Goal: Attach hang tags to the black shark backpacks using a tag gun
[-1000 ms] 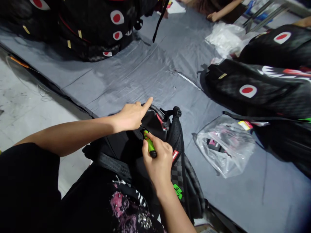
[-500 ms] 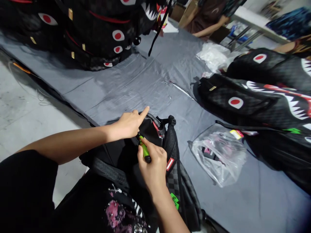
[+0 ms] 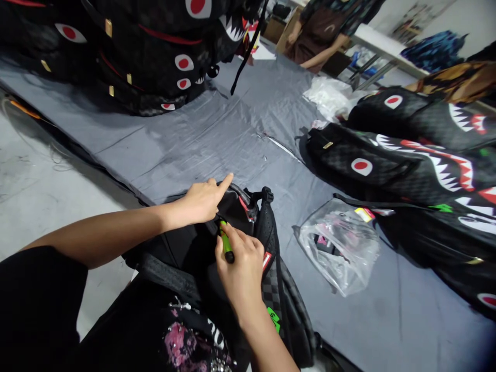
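Observation:
A black backpack (image 3: 289, 294) with checkered panels and a small red label lies at the near table edge, against my body. My right hand (image 3: 242, 263) is closed round a green tool (image 3: 226, 240) with a black end; its tip points into the bag's dark top part and is hidden. My left hand (image 3: 207, 199) rests on the bag's top edge, its index finger stretched out and the other fingers curled on the black material. Whether those fingers pinch the material cannot be made out.
Black backpacks with red eyes (image 3: 151, 67) are piled at the back left, and more (image 3: 387, 160) lie at the right. A clear plastic bag (image 3: 341, 248) lies on the grey-covered table (image 3: 217, 139). A person in a brown apron (image 3: 323, 31) stands behind.
The view has shifted a little, so the scene sits further left. Both hands keep nearly the same place on the backpack, and the green tool stands slightly steeper.

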Motion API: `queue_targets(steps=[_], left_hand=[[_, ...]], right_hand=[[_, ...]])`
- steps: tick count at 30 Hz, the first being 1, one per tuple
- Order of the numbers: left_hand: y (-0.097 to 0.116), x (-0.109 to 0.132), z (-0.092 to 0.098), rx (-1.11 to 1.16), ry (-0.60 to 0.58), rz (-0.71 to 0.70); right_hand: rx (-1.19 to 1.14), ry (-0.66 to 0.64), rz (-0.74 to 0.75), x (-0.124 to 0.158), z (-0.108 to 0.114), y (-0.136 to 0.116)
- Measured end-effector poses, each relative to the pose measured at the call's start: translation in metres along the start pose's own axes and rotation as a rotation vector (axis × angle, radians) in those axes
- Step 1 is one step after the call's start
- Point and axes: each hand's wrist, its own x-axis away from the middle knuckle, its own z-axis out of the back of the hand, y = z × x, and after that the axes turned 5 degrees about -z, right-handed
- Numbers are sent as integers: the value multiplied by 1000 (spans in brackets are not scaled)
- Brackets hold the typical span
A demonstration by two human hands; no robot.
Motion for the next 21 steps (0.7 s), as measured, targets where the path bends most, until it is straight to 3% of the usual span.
queue_targets(steps=[2,5,9,14,18,21], left_hand=[[0,-1,-1,3,-1,-4],[0,-2,-1,11,-7,4],[0,-2,-2,19,-6,-3],[-3,-4,-3,11,0,16],[-1,0,1,4,-5,-7],[-2,1,2,-27,-38,25]], right_hand=[[21,9,-2,-1,0,1],[-138,-40,-6,-3,-2,3],[-79,-34,-31,-4,-2,5],[-187,-80,-68,-6,-2,6],[-197,-31,-91,-4,-5,0],[-232,-90,-147,-6,4,-5]])
